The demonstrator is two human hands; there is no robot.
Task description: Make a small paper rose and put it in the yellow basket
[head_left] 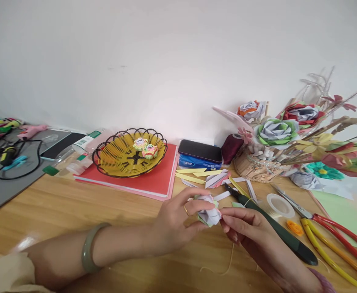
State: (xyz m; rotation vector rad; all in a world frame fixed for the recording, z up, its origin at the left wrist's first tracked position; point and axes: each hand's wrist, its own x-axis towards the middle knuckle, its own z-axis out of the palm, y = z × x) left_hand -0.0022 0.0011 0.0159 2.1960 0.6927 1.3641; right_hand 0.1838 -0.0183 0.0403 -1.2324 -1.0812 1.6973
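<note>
At lower centre, the left hand [174, 219] curls part-open round a small white-and-green folded-paper ball [208, 210]; the right hand [253, 228] pinches its edge, seemingly adjusting a fold. Next calls for light, steady holding, I'd say.

A folded paper piece [209, 211] is held by the left hand [172, 222] and pinched at its edge by the right hand [253, 228]. On the desk [129, 211], a yellow basket [117, 158] is supported by red paper [154, 181], and paper flowers [277, 131] are gathered in a brown pot [254, 167].
</note>
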